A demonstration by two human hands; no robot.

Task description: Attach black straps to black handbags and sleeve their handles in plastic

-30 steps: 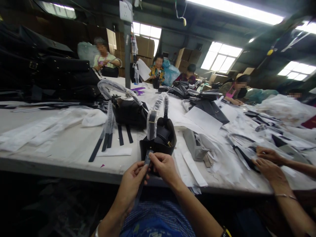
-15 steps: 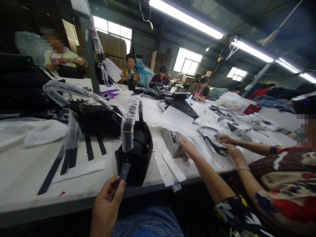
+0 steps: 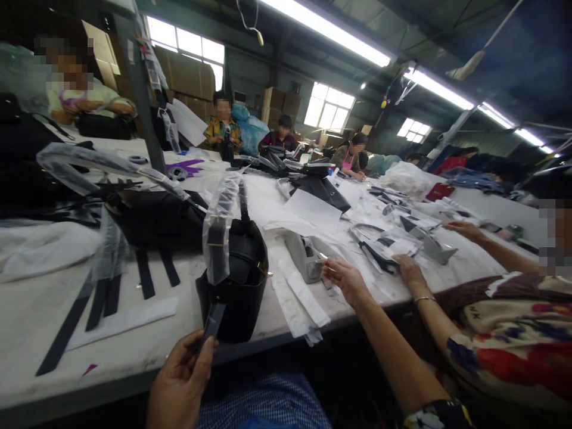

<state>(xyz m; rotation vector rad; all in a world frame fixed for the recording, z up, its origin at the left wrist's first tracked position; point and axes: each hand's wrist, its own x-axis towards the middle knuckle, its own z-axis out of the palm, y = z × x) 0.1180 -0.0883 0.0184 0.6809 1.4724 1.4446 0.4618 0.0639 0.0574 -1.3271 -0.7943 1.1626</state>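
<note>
In the lower left, my left hand (image 3: 185, 369) pinches the end of a dark strap (image 3: 214, 322), which has a clear film over it. The strap hangs at the front of a black handbag (image 3: 239, 304) standing near the table edge. Clear plastic wraps the bag's handle (image 3: 217, 229). Farther right, my right hand (image 3: 346, 280) is closed at the end of a grey tape dispenser (image 3: 306, 262). A small shiny piece of tape shows at its fingertips.
Another black bag (image 3: 156, 220) lies left, with dark straps (image 3: 105, 304) before it. White strips (image 3: 295, 292) lie between my hands. At right, a co-worker's hands (image 3: 411, 274) are beside a second dispenser (image 3: 433, 244). More bags (image 3: 319, 190) are piled behind; a post (image 3: 145, 89) stands left.
The view has turned a little to the right. My left hand keeps hold of the strap. My right fingers now show a shiny piece at the dispenser. The co-worker's far hand has reached farther away.
</note>
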